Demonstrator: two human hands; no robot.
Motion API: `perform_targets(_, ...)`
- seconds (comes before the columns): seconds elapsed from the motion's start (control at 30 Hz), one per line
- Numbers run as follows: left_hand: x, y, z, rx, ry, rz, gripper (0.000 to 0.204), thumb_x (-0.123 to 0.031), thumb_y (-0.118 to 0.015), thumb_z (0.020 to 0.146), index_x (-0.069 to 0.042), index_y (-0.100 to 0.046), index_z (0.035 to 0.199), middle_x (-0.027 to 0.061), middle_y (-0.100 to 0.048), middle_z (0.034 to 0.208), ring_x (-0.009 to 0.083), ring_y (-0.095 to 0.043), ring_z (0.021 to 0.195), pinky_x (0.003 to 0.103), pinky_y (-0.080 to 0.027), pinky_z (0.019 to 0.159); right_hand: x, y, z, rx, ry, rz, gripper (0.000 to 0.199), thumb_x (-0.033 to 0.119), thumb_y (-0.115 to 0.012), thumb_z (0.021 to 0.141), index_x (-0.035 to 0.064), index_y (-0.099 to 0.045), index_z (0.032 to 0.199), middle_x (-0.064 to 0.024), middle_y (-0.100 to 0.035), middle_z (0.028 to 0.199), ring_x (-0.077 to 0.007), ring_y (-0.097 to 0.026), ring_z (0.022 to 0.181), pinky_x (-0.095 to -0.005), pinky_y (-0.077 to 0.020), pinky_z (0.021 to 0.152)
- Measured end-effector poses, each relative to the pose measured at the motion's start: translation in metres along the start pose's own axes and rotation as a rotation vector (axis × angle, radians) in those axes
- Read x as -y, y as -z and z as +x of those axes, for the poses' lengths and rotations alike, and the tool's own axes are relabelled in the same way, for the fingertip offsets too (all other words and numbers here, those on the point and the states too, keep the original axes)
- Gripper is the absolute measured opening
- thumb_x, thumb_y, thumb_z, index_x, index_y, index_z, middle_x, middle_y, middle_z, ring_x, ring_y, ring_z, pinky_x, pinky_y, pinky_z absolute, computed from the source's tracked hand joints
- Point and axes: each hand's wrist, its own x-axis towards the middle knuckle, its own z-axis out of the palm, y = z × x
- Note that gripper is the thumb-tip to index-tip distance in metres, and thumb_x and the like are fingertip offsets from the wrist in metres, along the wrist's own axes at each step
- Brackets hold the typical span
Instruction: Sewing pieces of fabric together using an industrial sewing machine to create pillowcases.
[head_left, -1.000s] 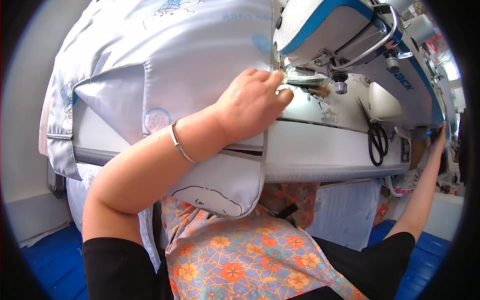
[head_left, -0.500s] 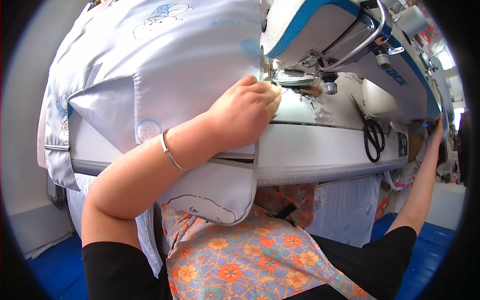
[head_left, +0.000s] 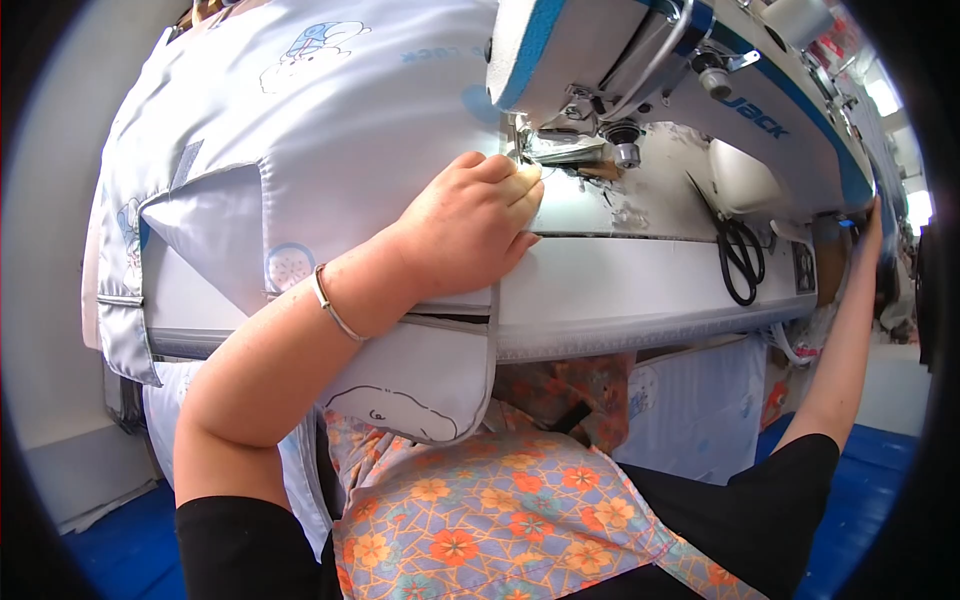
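Right hand [head_left: 873, 215] reaches behind the sewing machine [head_left: 640, 60]; its grip cannot be told. Left hand [head_left: 470, 225], fingers pressed together, holds the fabric [head_left: 330, 110] flat at the needle. Scissors [head_left: 738, 250] lie nearby.

My left hand [head_left: 470, 225] lies on pale blue shiny cloth [head_left: 330, 130] with little cartoon pictures in blue and white. At 1 o'clock my sewing machine [head_left: 700, 90] is white with a blue stripe. The scissors [head_left: 738, 255] have black handles. My apron [head_left: 490, 515] is orange and pink with flowers. The floor [head_left: 880, 480] is bright blue. My bracelet [head_left: 330, 310] is silver.
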Motion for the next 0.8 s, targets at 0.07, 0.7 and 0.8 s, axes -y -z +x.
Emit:
perform_targets(0.07, -0.001, 0.0, 0.0, 0.008, 0.009, 0.006, 0.044, -0.024, -0.069, 0.086, 0.002, -0.067, 0.121, 0.0092, -0.069, 0.122, 0.0211, -0.059, 0.108, 0.036, -0.045, 0.097, -0.001, -0.004, -0.003, 0.005, -0.006, 0.007, 0.061, 0.058, -0.056, 0.1, 0.0128, -0.058, 0.142, -0.0059, -0.065, 0.135, -0.0209, -0.062, 0.12, -0.0361, -0.0463, 0.102)
perform_targets(0.7, -0.002, -0.002, 0.007, -0.017, -0.01, 0.0, 0.029, -0.018, -0.066, 0.084, -0.003, -0.068, 0.109, 0.0073, -0.071, 0.115, 0.0242, -0.063, 0.101, 0.04, -0.05, 0.091, -0.009, 0.012, 0.036, 0.047, 0.008, 0.057, 0.066, 0.063, -0.062, 0.094, 0.0119, -0.064, 0.136, -0.0041, -0.067, 0.13, -0.0202, -0.062, 0.117, -0.038, -0.0468, 0.098)
perform_targets(0.8, -0.004, 0.002, 0.008, 0.003, -0.001, 0.035, 0.031, -0.017, -0.065, 0.084, -0.003, -0.068, 0.11, 0.0071, -0.071, 0.115, 0.024, -0.063, 0.1, 0.039, -0.05, 0.091, -0.019, -0.01, 0.028, -0.015, 0.019, 0.077, 0.063, 0.062, -0.06, 0.096, 0.0124, -0.064, 0.135, -0.0038, -0.068, 0.129, -0.0201, -0.062, 0.116, -0.0372, -0.0463, 0.098)
